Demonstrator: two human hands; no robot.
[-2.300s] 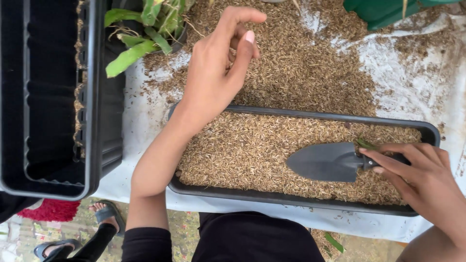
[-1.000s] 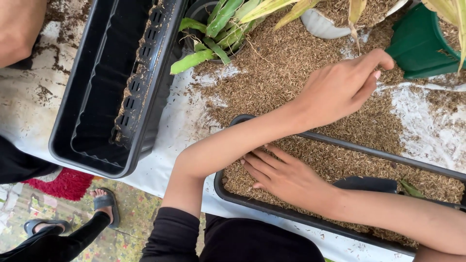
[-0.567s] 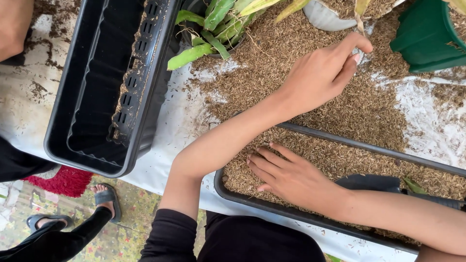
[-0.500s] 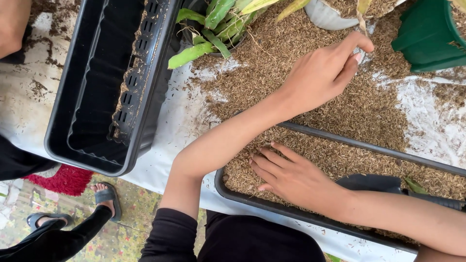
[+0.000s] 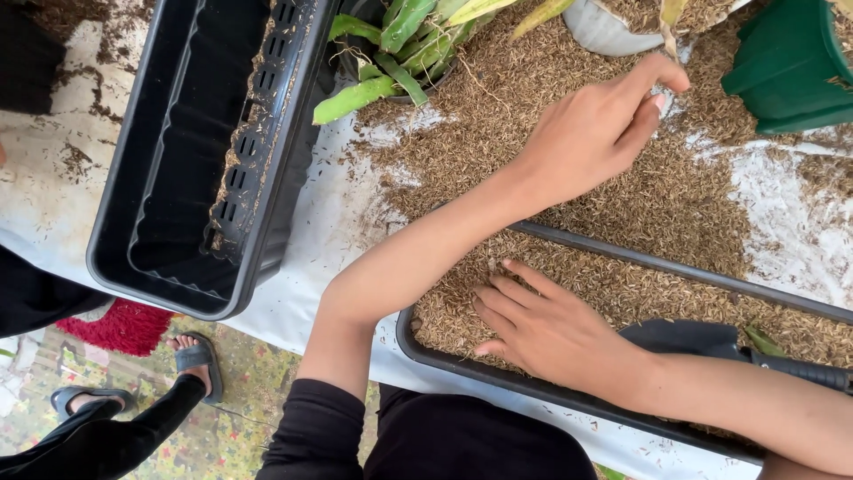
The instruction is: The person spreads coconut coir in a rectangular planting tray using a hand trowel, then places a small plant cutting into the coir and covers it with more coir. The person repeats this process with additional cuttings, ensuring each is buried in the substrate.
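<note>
- The long black planter tray [image 5: 569,400] sits at the near edge of the desk [image 5: 329,222], filled level with brown rice husk [image 5: 622,289].
- The right hand [image 5: 542,324] lies flat on the husk at the tray's left end, fingers [image 5: 502,298] spread apart and pressing down, holding nothing.
- A black hand trowel [image 5: 702,338] rests on the husk just beside that wrist, its handle pointing right.
- The left hand [image 5: 591,133] reaches across to the loose husk pile [image 5: 551,107] behind the tray, fingers drawn together in a pinch at the pile's far edge; what they hold is too small to tell.
- Beyond it stand a green pot [image 5: 786,67], a pale pot [image 5: 609,27] and a green-leaved plant [image 5: 400,49].
- An empty black planter box [image 5: 213,160] stands well to the left.
- Another person's sandalled foot [image 5: 191,360] shows on the floor below.
</note>
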